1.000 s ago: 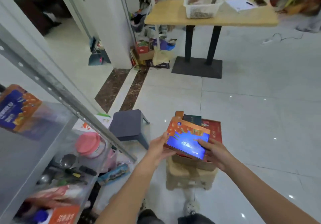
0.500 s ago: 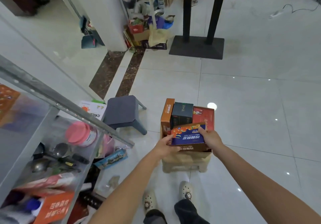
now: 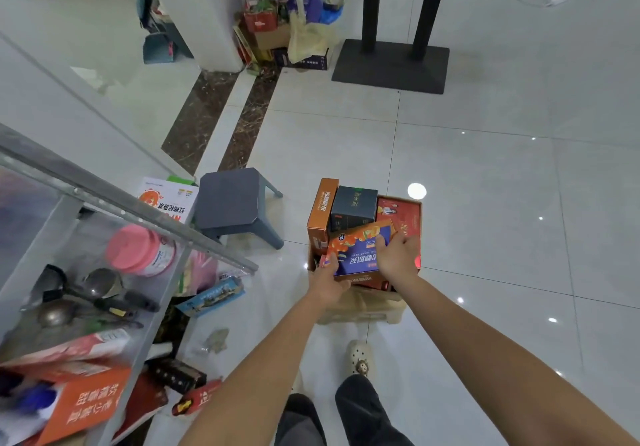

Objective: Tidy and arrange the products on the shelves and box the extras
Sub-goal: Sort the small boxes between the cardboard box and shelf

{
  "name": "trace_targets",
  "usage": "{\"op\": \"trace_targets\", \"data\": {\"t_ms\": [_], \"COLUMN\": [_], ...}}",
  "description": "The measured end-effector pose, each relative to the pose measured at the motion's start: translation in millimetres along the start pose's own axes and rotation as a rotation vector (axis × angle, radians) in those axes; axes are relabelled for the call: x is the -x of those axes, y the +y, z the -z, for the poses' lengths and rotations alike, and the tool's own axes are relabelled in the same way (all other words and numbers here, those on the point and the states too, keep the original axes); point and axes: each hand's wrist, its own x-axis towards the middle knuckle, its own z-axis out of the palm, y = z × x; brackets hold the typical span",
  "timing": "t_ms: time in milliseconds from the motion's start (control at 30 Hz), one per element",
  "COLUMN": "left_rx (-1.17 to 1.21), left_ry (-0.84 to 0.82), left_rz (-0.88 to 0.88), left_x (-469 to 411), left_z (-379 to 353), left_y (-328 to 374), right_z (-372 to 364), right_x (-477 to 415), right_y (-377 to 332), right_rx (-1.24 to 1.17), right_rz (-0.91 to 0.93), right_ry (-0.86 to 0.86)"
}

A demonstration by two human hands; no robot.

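A blue-and-orange product box [image 3: 358,255] lay tilted on top of the goods in an open cardboard carton [image 3: 360,298], held by both hands. The left hand [image 3: 329,281] gripped its near left corner, thumb on the printed face and fingers curled beneath. The right hand [image 3: 398,255] clasped the right side, fingers bent over the far edge. Packed just behind it in the carton stood a tall orange box [image 3: 322,210], a dark green box [image 3: 353,206] and a red box [image 3: 403,215], all close together. The carton rested on a low beige stool [image 3: 367,317] on the white tiled floor [image 3: 502,203]. A grey plastic stool [image 3: 232,199] stood to the left, near a metal-framed shelf [image 3: 121,210] that carried a pink-lidded jar [image 3: 138,248], metal ladles [image 3: 100,283] and, lower down, an orange carton [image 3: 86,407]. Far beyond, the black base of a table [image 3: 391,64] sat on the tiles.
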Motion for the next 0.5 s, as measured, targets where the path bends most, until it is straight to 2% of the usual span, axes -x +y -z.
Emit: {"op": "trace_targets", "data": {"t_ms": [233,500], "left_rx": [-0.295,-0.496], "left_ry": [-0.032,0.060], "left_rz": [0.020,0.015], "left_x": [4.7,13.8], "left_z": [-14.5,-1.4], "left_y": [-6.6,-3.5], "right_z": [-4.1,14.8], "right_x": [1.1,13.8], "right_y": [1.7,-3.2], "right_rx": [0.186,0.374], "right_rz": [0.039,0.199], "right_ry": [0.132,0.195]}}
